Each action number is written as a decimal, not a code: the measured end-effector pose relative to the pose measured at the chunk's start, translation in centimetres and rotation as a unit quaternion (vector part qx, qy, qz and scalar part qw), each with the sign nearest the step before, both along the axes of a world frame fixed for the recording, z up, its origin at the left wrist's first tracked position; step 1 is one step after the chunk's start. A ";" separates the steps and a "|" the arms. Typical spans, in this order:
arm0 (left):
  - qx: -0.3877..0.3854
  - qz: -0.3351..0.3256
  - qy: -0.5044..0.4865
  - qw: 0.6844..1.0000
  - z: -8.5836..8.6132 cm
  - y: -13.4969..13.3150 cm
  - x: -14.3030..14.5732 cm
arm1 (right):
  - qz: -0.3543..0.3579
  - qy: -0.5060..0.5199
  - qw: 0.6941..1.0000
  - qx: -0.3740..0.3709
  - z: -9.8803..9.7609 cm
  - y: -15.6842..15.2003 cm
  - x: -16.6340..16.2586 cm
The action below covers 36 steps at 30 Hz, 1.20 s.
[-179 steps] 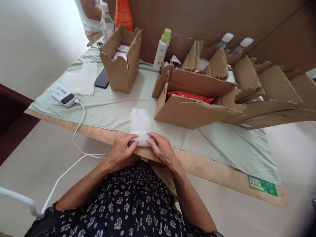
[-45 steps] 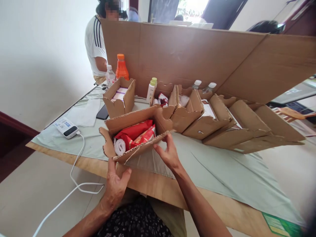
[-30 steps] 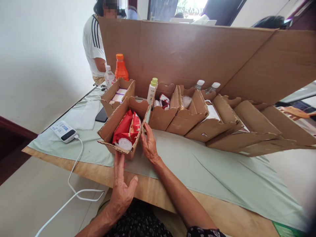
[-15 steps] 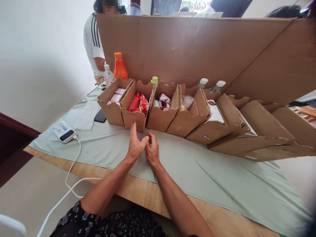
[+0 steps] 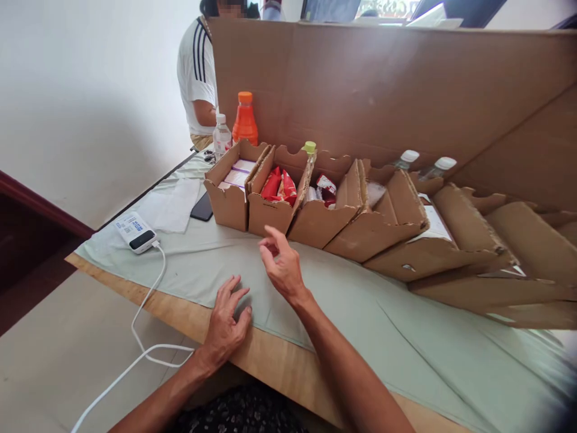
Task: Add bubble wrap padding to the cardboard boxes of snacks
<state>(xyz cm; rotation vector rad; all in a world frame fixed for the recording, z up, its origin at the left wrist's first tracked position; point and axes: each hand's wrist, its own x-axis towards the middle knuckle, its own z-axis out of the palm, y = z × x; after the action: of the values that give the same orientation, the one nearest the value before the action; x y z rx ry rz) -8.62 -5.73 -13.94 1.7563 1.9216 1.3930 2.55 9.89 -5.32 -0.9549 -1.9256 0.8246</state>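
Row of open-topped cardboard boxes, standing side by side on a pale green cloth [image 5: 342, 313], listed from the left. First box [image 5: 229, 207]: white packs [image 5: 237, 175] with purple edging, stacked inside. Second box [image 5: 269, 219]: red packets [image 5: 279, 185], two visible, side by side below the rim; this box stands between its two neighbours, in front of a lime-green cap [image 5: 309, 147]. Third box [image 5: 315, 224]: one dark red and white packet [image 5: 327, 187], with whitish items beside it, too small to identify. Fourth box [image 5: 365, 231]: clear or whitish plastic [image 5: 375, 193], form uncertain. Fifth box [image 5: 428, 258]: a flat white item [image 5: 436, 221] along one side. Further boxes at the right: contents mostly hidden. Behind the first box: one orange bottle [image 5: 245, 123] and one clear bottle [image 5: 222, 138], both upright. Right hand [image 5: 283, 264]: raised in front of the second box, thumb and index finger bent and apart, remaining fingers curled, nothing grasped; contact with the box wall cannot be told. Left hand [image 5: 226, 322]: lower, at the near table edge, palm down, fingers loosely spread and slightly bent, nothing grasped; well apart from the boxes.
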 end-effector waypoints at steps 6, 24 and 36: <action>0.043 0.011 -0.015 0.999 -0.2 0.3 0.2 | 0.005 -0.322 0.944 0.067 9.0 4.8 -8.3; 0.125 0.177 -0.354 0.910 3.4 -3.2 -3.4 | 0.127 -0.153 0.979 0.049 8.6 -5.0 7.1; -0.029 0.025 -0.316 0.948 4.6 -1.4 3.4 | -0.076 -0.085 0.985 -0.128 0.3 -11.2 21.5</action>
<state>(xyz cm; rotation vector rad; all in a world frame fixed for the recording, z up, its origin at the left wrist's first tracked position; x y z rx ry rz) -5.24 -7.14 -9.33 1.0467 1.6267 1.6358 24.07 -1.35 -5.05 -1.3490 -1.8892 0.9420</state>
